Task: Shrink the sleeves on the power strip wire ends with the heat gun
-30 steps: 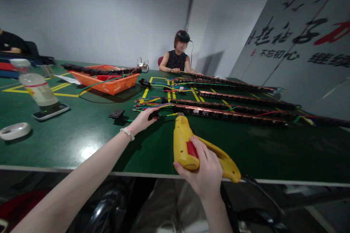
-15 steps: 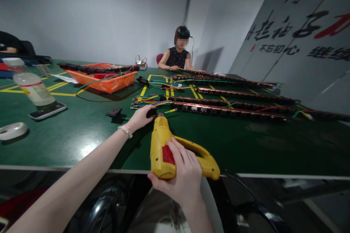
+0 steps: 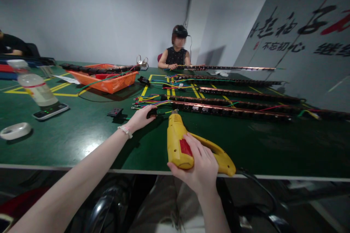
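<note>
My right hand (image 3: 201, 165) is closed round a yellow heat gun (image 3: 179, 142) with a red switch, its nozzle aimed away from me at the wire ends. My left hand (image 3: 141, 117) reaches across the green table (image 3: 82, 134) and pinches a small black piece (image 3: 152, 113) at the near end of a long black power strip (image 3: 229, 112) with coloured wires. A bead bracelet sits on my left wrist. The gun's black cord hangs off the table edge at the right.
More long strips (image 3: 246, 94) lie in rows beyond. An orange basket (image 3: 109, 80) stands at the back left, with a plastic bottle (image 3: 37, 87) on a phone (image 3: 50, 111), a white tape roll (image 3: 15, 130) and a black socket part (image 3: 115, 111). A person sits at the far end holding a strip.
The heat gun swung left toward my left hand, then back right to the wire ends. My left hand stayed on the black piece. The far person lifted a strip.
</note>
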Motion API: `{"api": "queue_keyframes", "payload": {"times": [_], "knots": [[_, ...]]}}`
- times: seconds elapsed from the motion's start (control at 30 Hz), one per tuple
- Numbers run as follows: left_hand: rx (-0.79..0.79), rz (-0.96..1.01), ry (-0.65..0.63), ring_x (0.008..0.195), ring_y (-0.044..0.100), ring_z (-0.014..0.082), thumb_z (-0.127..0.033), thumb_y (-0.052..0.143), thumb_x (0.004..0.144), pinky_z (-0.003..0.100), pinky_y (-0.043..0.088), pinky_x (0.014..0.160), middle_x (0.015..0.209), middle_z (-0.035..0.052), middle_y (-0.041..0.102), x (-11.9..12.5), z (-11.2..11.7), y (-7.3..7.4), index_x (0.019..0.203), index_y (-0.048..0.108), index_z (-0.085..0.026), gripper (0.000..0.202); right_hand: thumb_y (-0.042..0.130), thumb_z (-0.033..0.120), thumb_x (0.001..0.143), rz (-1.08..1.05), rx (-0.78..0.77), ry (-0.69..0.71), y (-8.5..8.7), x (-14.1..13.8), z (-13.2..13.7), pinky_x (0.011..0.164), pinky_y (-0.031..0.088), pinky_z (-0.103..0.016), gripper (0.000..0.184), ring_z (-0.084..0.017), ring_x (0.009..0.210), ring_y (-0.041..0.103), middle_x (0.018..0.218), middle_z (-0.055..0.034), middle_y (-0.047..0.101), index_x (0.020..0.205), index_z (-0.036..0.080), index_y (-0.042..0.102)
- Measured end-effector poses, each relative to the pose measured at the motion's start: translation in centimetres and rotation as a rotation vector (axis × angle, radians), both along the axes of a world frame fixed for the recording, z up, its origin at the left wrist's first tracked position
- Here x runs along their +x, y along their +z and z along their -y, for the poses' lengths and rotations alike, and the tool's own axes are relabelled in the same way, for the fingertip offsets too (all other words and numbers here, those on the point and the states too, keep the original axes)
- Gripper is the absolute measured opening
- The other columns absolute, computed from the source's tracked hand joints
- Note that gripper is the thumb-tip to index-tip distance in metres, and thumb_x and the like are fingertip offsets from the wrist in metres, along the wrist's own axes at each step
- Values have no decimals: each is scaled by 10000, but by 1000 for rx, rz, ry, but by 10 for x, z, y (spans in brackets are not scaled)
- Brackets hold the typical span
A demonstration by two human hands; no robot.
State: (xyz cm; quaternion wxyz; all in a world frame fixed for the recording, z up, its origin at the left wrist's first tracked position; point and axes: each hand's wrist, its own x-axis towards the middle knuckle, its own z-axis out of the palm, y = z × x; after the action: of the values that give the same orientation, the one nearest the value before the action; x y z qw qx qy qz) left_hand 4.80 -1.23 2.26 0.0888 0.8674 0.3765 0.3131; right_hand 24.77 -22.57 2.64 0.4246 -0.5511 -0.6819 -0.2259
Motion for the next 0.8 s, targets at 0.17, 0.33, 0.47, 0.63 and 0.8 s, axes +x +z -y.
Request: {"api": "queue_keyframes", "payload": {"times": [0.17,0.33,0.47,0.63,0.8], "knots": [[22,-36,-15,1122,551,237,-273,503,803,364,452,932,1292,56,529,0,4,3,1346,395,-258,554,586,641,682,0,28,-32,-1,8,-4,851,429,-319,691,-230,989,612,1161,-98,620,1161,146,544],[24,-63,-7,1049,583,238,-275,508,783,349,474,883,1231,68,549,1,4,4,1258,477,-240,478,586,632,678,-29,4,-64,-1,1,-2,856,427,-338,691,-247,991,605,1173,-111,610,1166,146,541],[15,-54,-3,1004,597,236,-274,505,773,353,480,856,1226,73,542,2,3,2,1244,471,-238,473,581,634,677,-44,-14,-70,-2,-13,1,853,429,-360,698,-263,992,604,1173,-128,606,1167,139,540],[7,-28,-17,1005,594,233,-269,516,760,353,478,858,1192,72,553,2,2,0,1222,474,-241,465,546,670,677,-77,-39,29,-2,-35,8,864,434,-377,737,-276,1022,588,1187,-137,593,1183,136,532],[-35,24,-90,1067,560,234,-232,529,728,367,452,919,1203,78,544,1,0,-1,1190,478,-217,465,520,708,660,-132,-83,129,-5,-48,14,872,430,-389,773,-276,1052,576,1224,-119,577,1204,160,523]]}}
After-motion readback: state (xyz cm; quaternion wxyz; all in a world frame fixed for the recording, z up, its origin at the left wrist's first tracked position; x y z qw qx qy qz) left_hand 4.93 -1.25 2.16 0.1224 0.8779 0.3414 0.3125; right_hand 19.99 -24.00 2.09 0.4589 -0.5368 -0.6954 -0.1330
